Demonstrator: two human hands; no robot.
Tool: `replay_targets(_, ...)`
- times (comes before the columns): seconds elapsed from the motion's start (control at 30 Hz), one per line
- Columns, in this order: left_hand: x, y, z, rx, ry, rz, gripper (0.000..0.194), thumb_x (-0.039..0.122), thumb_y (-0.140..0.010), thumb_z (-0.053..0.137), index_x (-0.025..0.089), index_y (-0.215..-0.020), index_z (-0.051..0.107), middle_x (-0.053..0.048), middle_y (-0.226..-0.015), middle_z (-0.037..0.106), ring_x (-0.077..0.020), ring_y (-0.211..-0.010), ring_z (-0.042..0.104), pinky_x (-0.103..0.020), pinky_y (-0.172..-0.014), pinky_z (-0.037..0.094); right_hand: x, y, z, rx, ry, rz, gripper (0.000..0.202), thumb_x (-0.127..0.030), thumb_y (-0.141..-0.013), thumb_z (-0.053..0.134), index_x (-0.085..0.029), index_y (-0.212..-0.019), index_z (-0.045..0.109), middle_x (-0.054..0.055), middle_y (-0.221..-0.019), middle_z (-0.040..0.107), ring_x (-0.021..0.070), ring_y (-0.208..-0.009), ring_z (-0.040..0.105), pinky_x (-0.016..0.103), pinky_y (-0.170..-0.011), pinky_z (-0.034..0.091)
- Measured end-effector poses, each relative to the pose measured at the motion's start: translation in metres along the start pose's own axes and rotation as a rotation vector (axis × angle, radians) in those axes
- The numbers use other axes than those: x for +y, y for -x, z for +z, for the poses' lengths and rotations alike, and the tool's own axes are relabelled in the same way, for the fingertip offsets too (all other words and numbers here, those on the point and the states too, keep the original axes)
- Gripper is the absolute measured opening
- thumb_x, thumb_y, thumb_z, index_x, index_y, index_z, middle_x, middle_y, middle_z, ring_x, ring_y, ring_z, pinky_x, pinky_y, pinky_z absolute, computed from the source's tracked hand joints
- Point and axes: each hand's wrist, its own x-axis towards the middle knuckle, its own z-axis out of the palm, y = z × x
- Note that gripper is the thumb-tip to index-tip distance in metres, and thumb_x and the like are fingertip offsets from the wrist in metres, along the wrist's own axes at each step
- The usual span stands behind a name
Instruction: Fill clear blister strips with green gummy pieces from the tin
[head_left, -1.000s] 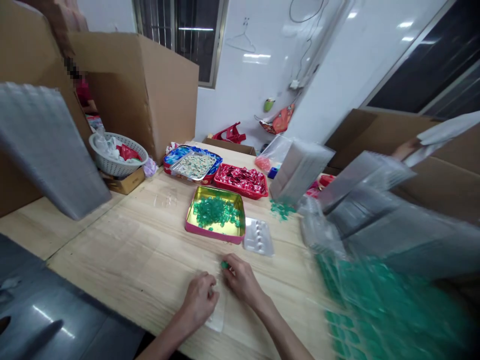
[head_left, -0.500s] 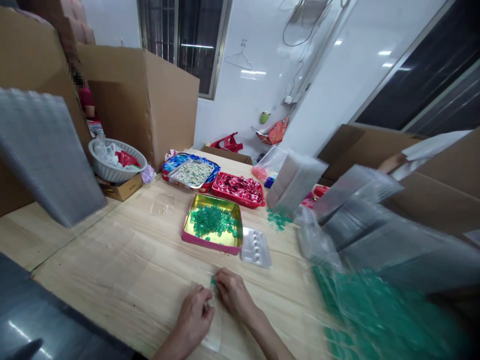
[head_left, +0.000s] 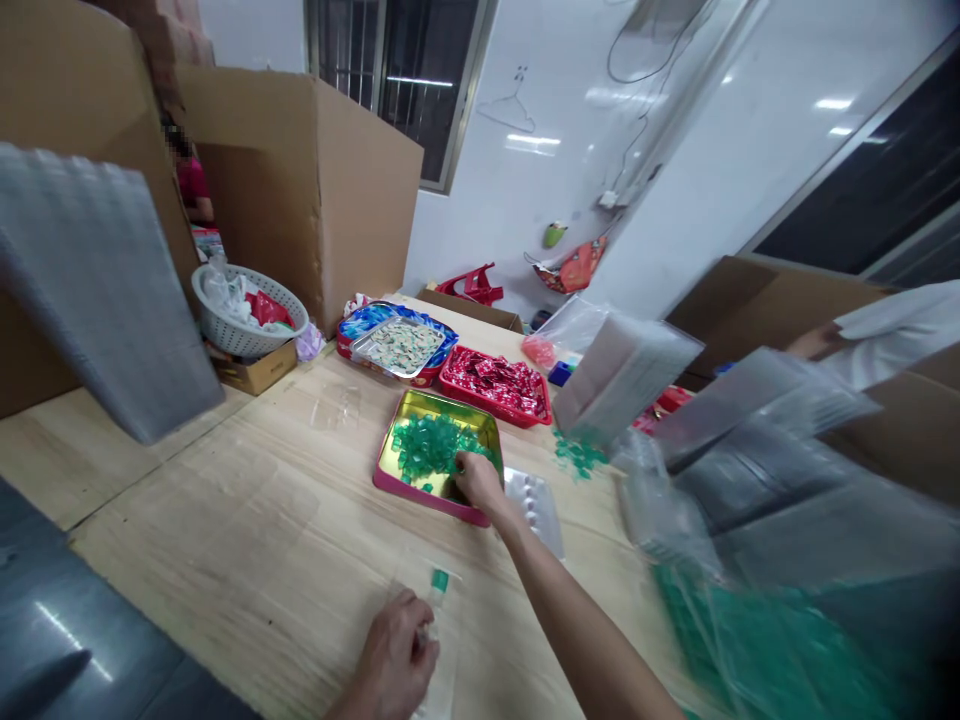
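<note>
My left hand [head_left: 396,648] is curled at the near table edge over a clear plastic strip [head_left: 444,680]. Something small and pale shows between its fingers, too hidden to name. Just beyond the fingertips, one small green translucent piece [head_left: 439,579] sits on the strip. My right hand [head_left: 480,482] reaches over the near right wall of a pink-sided tin with a gold inside [head_left: 390,462]. Its fingers are pinched together at a heap of green translucent pieces [head_left: 429,442]; what they grip is hidden. A clear moulded blister tray [head_left: 546,510] lies right of the tin, partly behind my forearm.
Behind the tin stand a red tray of red wrapped packets [head_left: 499,385] and a metal tray of pale pieces [head_left: 401,345]. Stacked clear plastic trays stand left [head_left: 112,300] and right [head_left: 622,375]. Green pieces fill the right corner [head_left: 757,640]. Another person's sleeve [head_left: 900,325] shows at right.
My right hand has left the strip beside my left hand and moved forward into the tin. The green piece on the strip is now uncovered. My left hand stays nearly in place.
</note>
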Motion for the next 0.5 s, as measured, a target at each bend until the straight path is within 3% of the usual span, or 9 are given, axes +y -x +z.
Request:
replay_targets(0.1,0.001,0.000,-0.002,0.005,0.016,-0.004,0.018,0.010,-0.065,0.049,0.016,-0.078,0.059,-0.003,-0.074,0.056,-0.0146,-0.067,0.052,-0.025,-0.063,0.039,0.002,0.002,-0.003,0.010,-0.097,-0.002,0.022,-0.004,-0.063,0.054,-0.014,-0.079,0.065,0.008,-0.077,0.066,0.0197,-0.080,0.059,0.027,-0.071,0.041)
replay_targets(0.2,0.009,-0.003,-0.010,-0.003,0.071,-0.035,0.014,0.011,-0.065,0.049,0.016,-0.073,0.059,-0.002,-0.070,0.055,-0.0136,-0.063,0.051,-0.025,-0.060,0.038,0.000,0.025,-0.018,-0.023,-0.279,-0.018,0.019,-0.015,-0.069,0.058,-0.014,-0.087,0.065,0.004,-0.073,0.065,0.0166,-0.069,0.060,0.025,-0.063,0.045)
replay_targets(0.37,0.038,-0.011,-0.030,0.120,0.446,-0.075,0.012,0.023,-0.072,0.050,0.016,-0.064,0.057,0.001,-0.058,0.052,-0.0106,-0.054,0.048,-0.022,-0.052,0.036,-0.017,0.100,-0.027,-0.158,-1.165,0.123,0.029,-0.030,-0.058,0.077,-0.016,-0.082,0.068,0.002,-0.069,0.066,0.0135,-0.058,0.059,0.026,-0.056,0.048)
replay_targets(0.5,0.057,-0.010,-0.039,0.131,0.879,-0.177,0.021,0.035,-0.069,0.059,0.015,-0.065,0.054,0.002,-0.052,0.053,-0.0095,-0.048,0.047,-0.022,-0.047,0.037,-0.034,0.156,-0.012,-0.229,-1.432,0.247,0.027,-0.028,-0.056,0.080,-0.019,-0.079,0.069,0.001,-0.070,0.068,0.0105,-0.056,0.059,0.022,-0.056,0.048)
